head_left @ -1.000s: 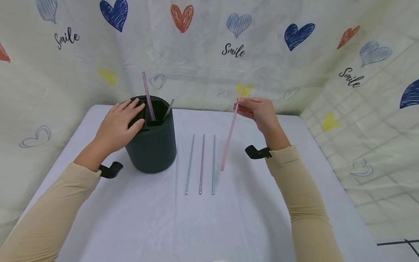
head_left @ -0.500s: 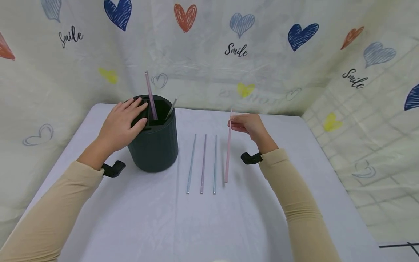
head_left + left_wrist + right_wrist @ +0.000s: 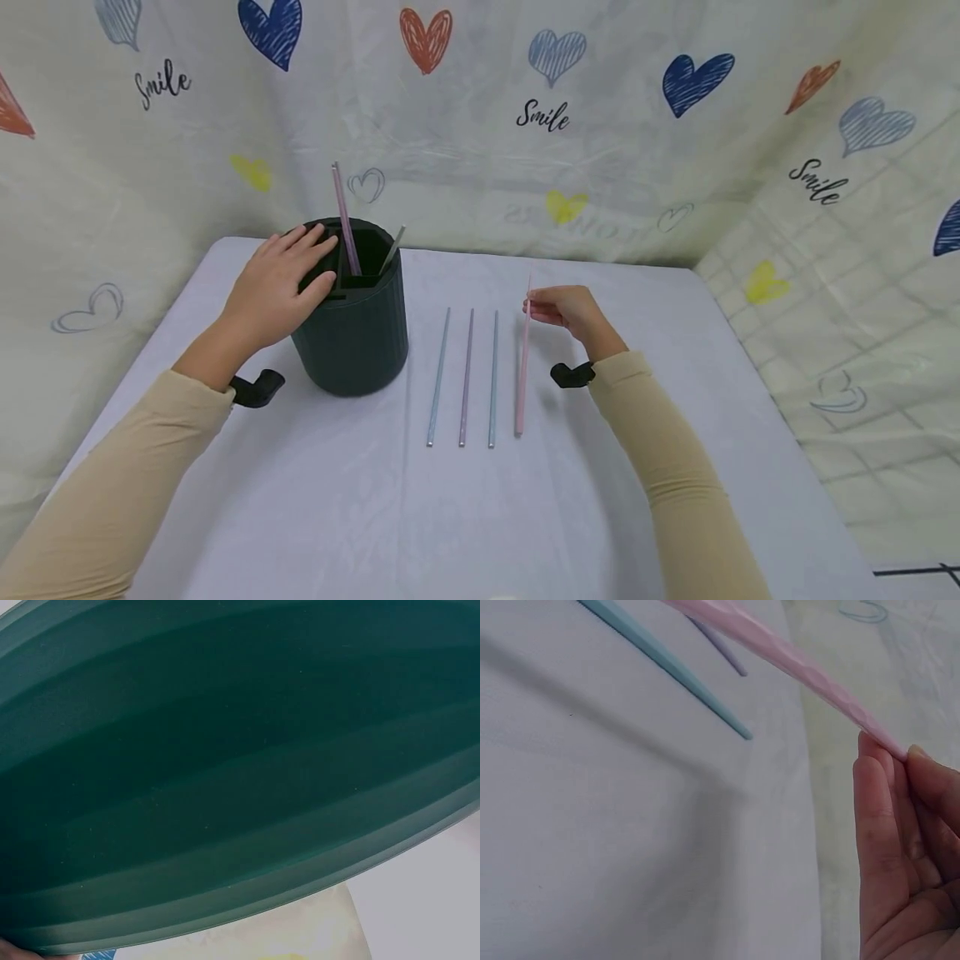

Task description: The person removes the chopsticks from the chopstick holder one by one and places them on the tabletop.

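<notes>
In the head view my right hand pinches a slim pink chopstick near its far, thin end. Its thick end slants down towards me, close to the white table. The right wrist view shows thumb and fingertips on the tip of this pink chopstick. My left hand rests with spread fingers on the rim of a dark green round holder. That holder's wall fills the left wrist view. Left of the pink one lie a teal chopstick, a purple one and a blue one, side by side.
The holder has dividers inside. A pink-purple stick and a shorter-looking pale stick stand in it, leaning. A white cloth covers the table. Behind it hangs a curtain with printed hearts.
My right hand has come down and slightly left with the pink chopstick, bringing it nearly parallel to the others, close to the table. The left hand has stayed on the holder.
</notes>
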`<move>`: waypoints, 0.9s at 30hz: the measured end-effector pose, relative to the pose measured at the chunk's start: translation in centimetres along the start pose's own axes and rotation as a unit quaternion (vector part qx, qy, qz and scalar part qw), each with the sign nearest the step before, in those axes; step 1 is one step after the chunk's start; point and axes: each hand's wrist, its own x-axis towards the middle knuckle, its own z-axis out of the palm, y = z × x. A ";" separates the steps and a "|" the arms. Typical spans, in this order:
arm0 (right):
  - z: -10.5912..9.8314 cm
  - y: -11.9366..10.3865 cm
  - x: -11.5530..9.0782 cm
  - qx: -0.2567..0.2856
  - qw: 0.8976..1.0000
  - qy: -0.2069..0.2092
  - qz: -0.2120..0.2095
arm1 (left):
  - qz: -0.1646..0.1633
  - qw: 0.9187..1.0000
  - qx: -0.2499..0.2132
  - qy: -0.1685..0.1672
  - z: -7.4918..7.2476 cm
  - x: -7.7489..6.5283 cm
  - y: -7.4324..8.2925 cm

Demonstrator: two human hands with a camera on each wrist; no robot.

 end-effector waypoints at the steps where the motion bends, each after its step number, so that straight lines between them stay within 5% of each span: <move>1: 0.0 0.2 0.1 -0.003 1.000 0.002 0.004 | 0.000 1.000 0.001 0.000 0.0 0.0 0.0; 12: 0.0 2.6 1.9 -0.023 0.998 0.018 0.062 | 0.009 1.000 -0.002 0.007 0.2 -0.3 0.0; 27: 0.6 4.1 2.6 -0.033 0.994 0.042 0.090 | 0.000 1.000 0.002 0.002 0.0 -0.1 0.2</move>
